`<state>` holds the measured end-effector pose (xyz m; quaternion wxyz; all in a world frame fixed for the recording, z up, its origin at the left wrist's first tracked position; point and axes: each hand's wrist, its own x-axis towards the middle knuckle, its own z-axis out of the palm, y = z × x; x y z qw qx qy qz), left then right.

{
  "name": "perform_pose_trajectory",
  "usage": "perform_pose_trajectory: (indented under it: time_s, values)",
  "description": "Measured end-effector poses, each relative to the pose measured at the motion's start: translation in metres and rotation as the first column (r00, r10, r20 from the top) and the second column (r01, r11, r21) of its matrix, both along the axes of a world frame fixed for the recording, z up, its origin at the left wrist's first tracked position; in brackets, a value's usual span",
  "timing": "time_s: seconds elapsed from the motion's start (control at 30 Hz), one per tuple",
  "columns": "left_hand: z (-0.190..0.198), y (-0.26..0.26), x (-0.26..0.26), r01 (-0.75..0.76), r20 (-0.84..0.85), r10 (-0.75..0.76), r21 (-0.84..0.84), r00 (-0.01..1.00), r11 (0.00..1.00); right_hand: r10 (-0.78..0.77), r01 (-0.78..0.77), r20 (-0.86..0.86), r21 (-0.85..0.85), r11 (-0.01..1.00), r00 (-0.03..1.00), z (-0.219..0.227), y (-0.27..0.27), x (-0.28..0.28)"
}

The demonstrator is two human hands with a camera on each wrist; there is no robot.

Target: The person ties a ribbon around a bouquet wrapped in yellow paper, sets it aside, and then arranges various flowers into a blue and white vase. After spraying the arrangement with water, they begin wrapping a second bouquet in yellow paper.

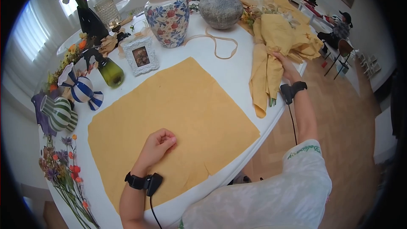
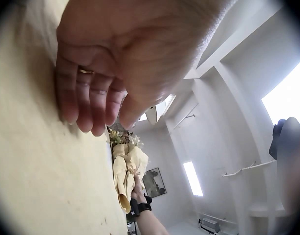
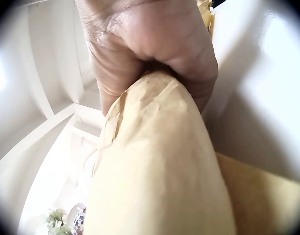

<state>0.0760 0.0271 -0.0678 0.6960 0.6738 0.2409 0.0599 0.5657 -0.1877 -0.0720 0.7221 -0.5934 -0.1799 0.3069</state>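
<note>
A large sheet of yellow paper [image 1: 169, 101] lies flat over the front of the white table. The left hand [image 1: 157, 146] rests on or just above it, fingers loosely bent, holding nothing; in the left wrist view the left hand [image 2: 98, 88] shows its palm and fingertips close to the paper. At the table's right side the right hand [image 1: 288, 68] grips a bouquet wrapped in yellow paper [image 1: 271, 38], with green stem ends below. The right wrist view has the right hand [image 3: 155, 44] closed round the gathered wrapping [image 3: 160, 156].
A floral vase [image 1: 168, 19], a grey pot [image 1: 221, 10], a white picture frame [image 1: 141, 57] and a beige ribbon [image 1: 218, 46] stand or lie behind the sheet. To the left are a green bottle [image 1: 111, 72], striped vases [image 1: 82, 88] and loose flowers [image 1: 63, 169]. A person sits far right.
</note>
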Motion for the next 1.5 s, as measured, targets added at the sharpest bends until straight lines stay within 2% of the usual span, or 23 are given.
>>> perform_pose_trajectory:
  time_s: [0.13,0.33,0.4,0.47,0.53,0.57,0.6,0.67,0.7,0.77,0.83,0.9,0.93,0.97,1.0,1.03,1.07,1.1,1.13,1.17,1.4,1.47,1.5]
  values:
    - [0.001,0.001,0.002,-0.018,-0.036,0.018,-0.002,0.999,1.000,-0.031,0.037,0.073,-0.071,0.997,0.997,-0.003,-0.020,0.016]
    - [-0.009,0.006,-0.001,0.016,-0.013,-0.016,0.018,1.000,1.000,0.020,0.065,0.203,-0.404,0.913,0.979,-0.002,-0.020,0.010]
    - [-0.008,0.006,-0.001,0.023,-0.006,-0.023,0.021,1.000,1.000,0.090,0.138,0.303,-0.655,0.743,0.949,0.004,-0.022,0.019]
    - [-0.009,0.007,-0.002,0.029,0.004,-0.029,0.027,1.000,0.999,0.117,0.302,0.442,-0.759,0.577,0.889,0.013,-0.020,0.013]
    - [-0.012,0.008,-0.002,0.030,0.009,-0.030,0.023,1.000,0.999,0.319,0.319,0.398,-0.908,0.273,0.860,0.013,-0.017,0.048]
    - [-0.014,0.009,-0.002,0.032,0.011,-0.033,0.023,0.999,0.999,0.673,0.436,0.424,-0.885,0.165,0.606,-0.002,-0.027,0.094]
    - [-0.010,0.008,-0.003,0.034,0.013,-0.035,0.039,0.999,0.999,0.911,0.578,0.326,-0.806,0.127,0.254,-0.017,-0.027,0.126]
    - [-0.009,0.008,-0.005,0.041,0.013,-0.042,0.053,0.999,0.998,0.766,0.456,0.378,-0.881,0.125,0.520,0.026,0.007,0.075]
    - [-0.010,0.009,-0.005,0.044,0.011,-0.045,0.050,0.999,0.998,0.788,0.445,0.380,-0.882,0.151,0.485,0.043,0.024,0.039]
    - [-0.011,0.010,-0.004,0.065,0.017,-0.067,0.086,0.998,0.994,0.697,0.423,0.703,-0.680,0.599,0.143,0.061,0.063,-0.045]
    - [-0.003,0.008,-0.007,0.052,-0.005,-0.055,0.452,0.998,0.891,0.720,0.319,0.693,-0.691,0.649,0.039,0.071,0.109,-0.150]
    - [0.023,0.007,-0.023,0.069,-0.079,-0.033,0.507,0.996,0.859,0.854,-0.054,0.520,-0.853,0.519,0.007,0.078,0.136,-0.243]
    - [0.032,0.010,-0.031,0.109,-0.129,-0.044,0.557,0.991,0.823,0.877,0.013,0.463,-0.884,0.468,-0.132,0.070,0.144,-0.269]
    - [0.028,0.018,-0.041,0.098,-0.138,-0.023,0.565,0.990,0.819,0.911,-0.034,0.389,-0.921,0.388,-0.135,0.061,0.152,-0.287]
    - [0.020,0.027,-0.055,0.145,-0.217,0.023,0.723,0.976,0.676,0.907,-0.049,0.395,-0.919,0.392,-0.149,0.060,0.155,-0.308]
    - [0.012,0.035,-0.066,0.207,-0.285,0.083,0.838,0.955,0.504,0.925,0.037,0.334,-0.938,0.345,-0.180,0.061,0.156,-0.328]
    - [0.018,0.034,-0.079,0.203,-0.289,0.098,0.839,0.952,0.504,0.941,0.128,0.270,-0.946,0.299,-0.204,0.059,0.158,-0.341]
    - [0.029,0.032,-0.096,0.321,-0.491,0.200,0.775,0.848,0.544,0.955,0.119,0.205,-0.965,0.234,-0.213,0.045,0.165,-0.337]
    - [0.036,0.032,-0.108,0.413,-0.664,0.284,0.687,0.692,0.598,0.951,0.114,0.211,-0.964,0.241,-0.227,0.036,0.168,-0.335]
    - [0.033,0.036,-0.119,0.436,-0.733,0.235,0.596,0.639,0.674,0.942,0.056,0.241,-0.964,0.260,-0.232,0.030,0.168,-0.335]
    - [0.020,0.010,-0.150,0.382,-0.712,0.320,0.637,0.625,0.670,0.922,-0.022,0.230,-0.972,0.235,-0.312,0.024,0.179,-0.344]
    - [0.017,0.010,-0.158,0.401,-0.647,0.344,0.721,0.680,0.565,0.924,-0.019,0.220,-0.974,0.226,-0.313,0.029,0.176,-0.349]
    - [0.016,0.011,-0.166,0.391,-0.645,0.356,0.724,0.677,0.569,0.931,-0.012,0.209,-0.976,0.215,-0.298,0.031,0.175,-0.350]
